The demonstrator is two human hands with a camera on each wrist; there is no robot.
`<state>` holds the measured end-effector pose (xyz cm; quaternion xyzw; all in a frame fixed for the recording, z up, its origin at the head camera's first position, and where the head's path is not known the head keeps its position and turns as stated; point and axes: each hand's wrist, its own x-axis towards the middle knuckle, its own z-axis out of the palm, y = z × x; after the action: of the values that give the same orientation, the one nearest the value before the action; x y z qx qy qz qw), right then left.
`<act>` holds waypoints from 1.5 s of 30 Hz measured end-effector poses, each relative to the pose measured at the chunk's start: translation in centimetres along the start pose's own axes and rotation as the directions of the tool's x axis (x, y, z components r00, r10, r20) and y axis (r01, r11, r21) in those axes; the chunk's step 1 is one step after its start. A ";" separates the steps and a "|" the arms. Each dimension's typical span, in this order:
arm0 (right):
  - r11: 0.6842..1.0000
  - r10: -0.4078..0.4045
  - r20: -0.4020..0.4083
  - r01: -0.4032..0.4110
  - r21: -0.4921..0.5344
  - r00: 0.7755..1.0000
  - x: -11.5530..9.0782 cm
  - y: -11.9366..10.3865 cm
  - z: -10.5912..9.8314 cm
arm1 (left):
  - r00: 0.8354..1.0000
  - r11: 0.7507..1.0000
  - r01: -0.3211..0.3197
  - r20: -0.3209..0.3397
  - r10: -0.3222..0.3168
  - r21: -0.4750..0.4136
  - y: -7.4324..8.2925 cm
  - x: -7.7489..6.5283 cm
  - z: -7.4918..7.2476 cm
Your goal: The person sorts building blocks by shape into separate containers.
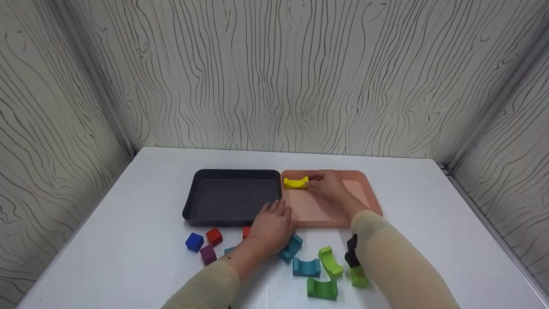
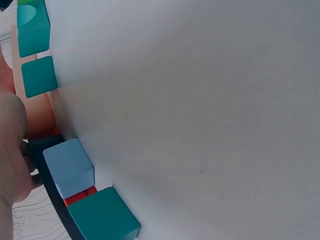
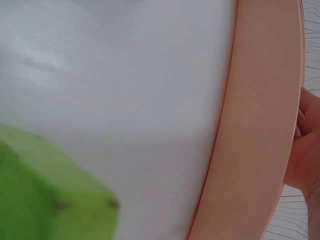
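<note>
In the head view my right hand (image 1: 330, 189) reaches into the pink tray (image 1: 306, 208) and pinches the right end of a yellow arch-shaped block (image 1: 295, 183). That block lies along the tray's back left corner. My left hand (image 1: 273, 224) rests, fingers straight, over the front edge where the pink tray meets the dark tray (image 1: 231, 195). A teal arch block (image 1: 291, 249) sits just in front of the left hand, partly covered by it. The right wrist view shows the right hand (image 3: 306, 150) beyond the pink tray's wall, its fingertips hidden.
Blue (image 1: 194, 242), red (image 1: 214, 236) and purple (image 1: 208, 254) cubes lie before the dark tray. Nearer the right arm are another teal arch (image 1: 306, 267), a green arch (image 1: 322, 289) and lime arches (image 1: 330, 262). Patterned panels (image 1: 274, 77) enclose the white table (image 1: 120, 240).
</note>
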<state>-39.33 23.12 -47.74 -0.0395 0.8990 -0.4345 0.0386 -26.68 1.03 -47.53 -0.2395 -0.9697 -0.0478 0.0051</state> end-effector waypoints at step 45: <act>0.991 -0.060 0.000 0.060 0.121 0.998 -6.4 -1.6 -6.0 | 1.000 0.999 -0.017 -0.012 0.017 -0.036 -0.1 -0.2 0.2</act>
<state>-33.52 27.45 -42.57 -0.0647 0.8694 -0.4889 0.0294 -26.59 0.86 -47.80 -0.2475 -0.9666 -0.0665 0.0068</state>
